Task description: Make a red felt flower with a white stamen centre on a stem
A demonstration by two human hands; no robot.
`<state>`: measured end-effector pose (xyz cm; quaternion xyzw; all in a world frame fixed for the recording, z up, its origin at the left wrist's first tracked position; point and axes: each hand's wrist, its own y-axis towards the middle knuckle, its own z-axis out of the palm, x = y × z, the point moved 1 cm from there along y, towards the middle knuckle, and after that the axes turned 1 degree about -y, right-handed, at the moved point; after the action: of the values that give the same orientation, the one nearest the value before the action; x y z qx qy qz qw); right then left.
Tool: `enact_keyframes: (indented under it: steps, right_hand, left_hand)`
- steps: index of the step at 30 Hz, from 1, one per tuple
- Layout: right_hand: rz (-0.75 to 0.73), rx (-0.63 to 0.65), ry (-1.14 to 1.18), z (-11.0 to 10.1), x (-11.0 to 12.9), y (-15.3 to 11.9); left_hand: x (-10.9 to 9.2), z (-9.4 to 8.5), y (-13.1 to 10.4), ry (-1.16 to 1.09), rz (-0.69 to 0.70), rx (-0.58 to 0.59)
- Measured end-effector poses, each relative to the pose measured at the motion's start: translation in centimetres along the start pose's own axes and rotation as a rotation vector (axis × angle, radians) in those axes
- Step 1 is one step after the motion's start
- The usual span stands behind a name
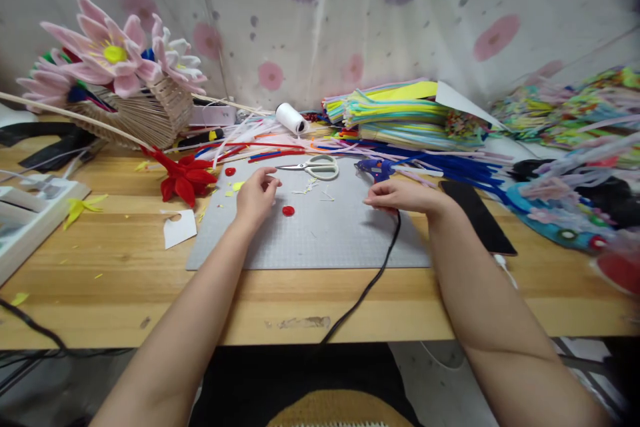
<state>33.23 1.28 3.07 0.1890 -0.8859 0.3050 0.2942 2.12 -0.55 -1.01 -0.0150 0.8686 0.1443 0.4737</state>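
My left hand [257, 197] hovers over the left part of the grey cutting mat [320, 250], its fingers loosely curved and apart with nothing visible in them. A blue hot glue gun [375, 169] lies at the mat's right side, nozzle pointing left. My right hand [403, 196] is closed at its handle, which the fingers mostly hide; a black cord runs from below the hand to the table's front edge. Scissors [323, 167] with pale handles rest between my hands. A small red disc [289, 211] lies right of my left hand, and another red disc [230, 172] is farther back.
A red fuzzy flower [187, 177] on a long stick lies left of the mat, near a white paper piece [180, 228]. Behind stand a basket [150, 117] of pink flowers, a thread spool [290, 118] and pipe-cleaner bundles [400, 110]. A black slab [477, 217] lies right.
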Motion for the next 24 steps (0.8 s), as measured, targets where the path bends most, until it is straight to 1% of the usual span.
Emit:
enact_keyframes:
  steps: [1, 3, 5, 7, 9, 10, 11, 12, 13, 14, 16, 18, 19, 20, 22, 24]
  right_hand:
    - [0.015, -0.007, 0.029, -0.3, -0.5, -0.3]
    - [0.029, 0.007, 0.069, -0.7, -1.1, -0.9]
    - [0.012, 0.030, 0.108, -0.6, -1.1, -0.9]
    - [-0.052, -0.002, 0.217, 0.3, -0.5, -0.1]
    - [-0.164, -0.126, 0.455, 1.8, 0.5, 1.4]
    - [-0.223, -0.231, 0.634, 2.6, 1.0, 2.3]
    - [-0.255, -0.271, 0.793, 3.6, 1.5, 3.2]
    - [-0.264, -0.262, 0.893, 4.5, 1.9, 4.1]
    - [-0.256, -0.240, 0.942, 5.3, 2.2, 4.8]
    - [-0.262, -0.244, 0.978, 5.8, 2.5, 5.2]
    - [-0.267, -0.264, 1.015, 6.3, 2.6, 5.5]
    - [-0.252, -0.317, 1.045, 6.2, 2.4, 5.4]
    - [-0.234, -0.345, 1.057, 5.9, 2.2, 5.3]
    - [-0.214, -0.372, 1.063, 5.7, 1.9, 5.3]
    - [-0.184, -0.420, 1.049, 5.4, 1.3, 5.4]
    - [-0.179, -0.481, 0.971, 5.4, 0.8, 5.8]
  left_hand:
    - [-0.2, 0.6, 0.1, -0.001, -0.006, 0.001]
    - [-0.3, 1.2, 0.2, 0.008, -0.008, -0.010]
    - [0.0, 1.0, 0.0, 0.023, 0.005, -0.040]
    - [0.2, 0.5, -0.2, 0.046, 0.016, -0.085]
    - [0.4, 0.2, -0.4, 0.072, 0.023, -0.124]
    - [0.4, 0.2, -0.5, 0.088, 0.030, -0.137]
    - [0.4, 0.3, -0.6, 0.103, 0.044, -0.140]
    - [0.3, 0.4, -0.6, 0.116, 0.064, -0.133]
    - [0.2, 0.6, -0.7, 0.131, 0.094, -0.111]
    - [0.1, 0.8, -0.8, 0.146, 0.138, -0.066]
    - [0.0, 1.0, -1.0, 0.176, 0.266, 0.105]
    - [-0.1, 0.8, -1.1, 0.217, 0.389, 0.304]
    - [0.0, 0.6, -1.2, 0.236, 0.420, 0.384]
    - [0.1, 0.3, -1.2, 0.251, 0.430, 0.438]
    - [0.3, 0.0, -1.2, 0.268, 0.410, 0.472]
    - [0.6, 0.0, -1.1, 0.271, 0.389, 0.463]
